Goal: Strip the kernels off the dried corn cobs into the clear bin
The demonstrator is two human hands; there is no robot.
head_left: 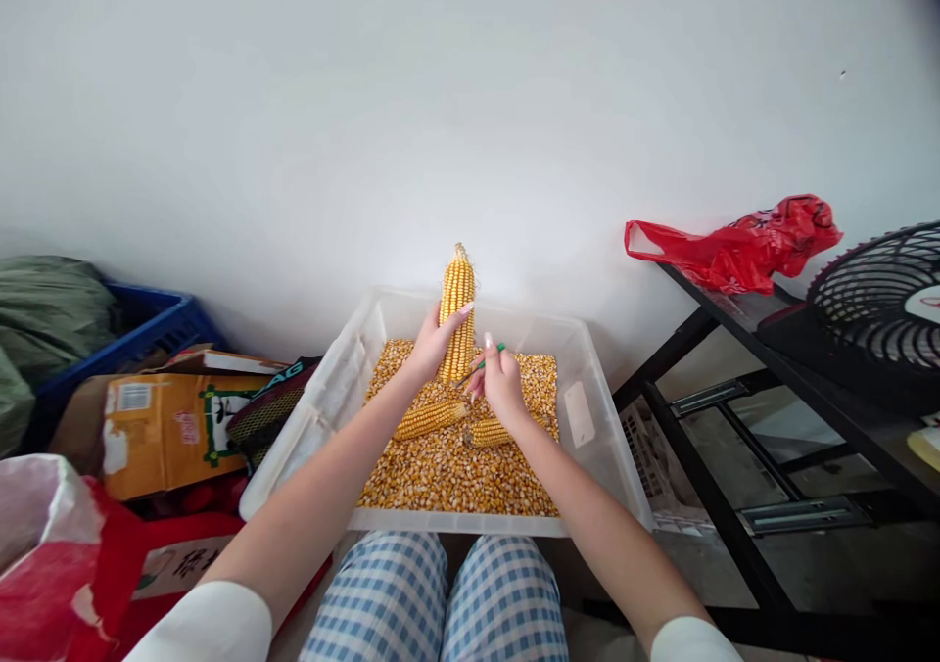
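My left hand (435, 341) is closed round an ear of corn (457, 295), held upright with its narrow tip up. Full rows of yellow kernels cover the side facing me. Beside its lower end, my right hand (500, 380) grips a screwdriver (500, 348) with a green end and a thin metal shaft pointing down left. Whether the shaft touches the ear I cannot tell. Below the hands, one ear (430, 419) and another ear (489, 433) lie on loose corn kernels (455, 476) in a translucent plastic bin (609, 447). My right forearm partly covers the second ear.
A white wall rises behind the bin. At right, a black metal frame (724, 476) carries a red plastic bag (741, 246) and a black fan (885, 295). To the left are a cardboard box (165, 437), a blue crate (165, 324) and a red bag (121, 564).
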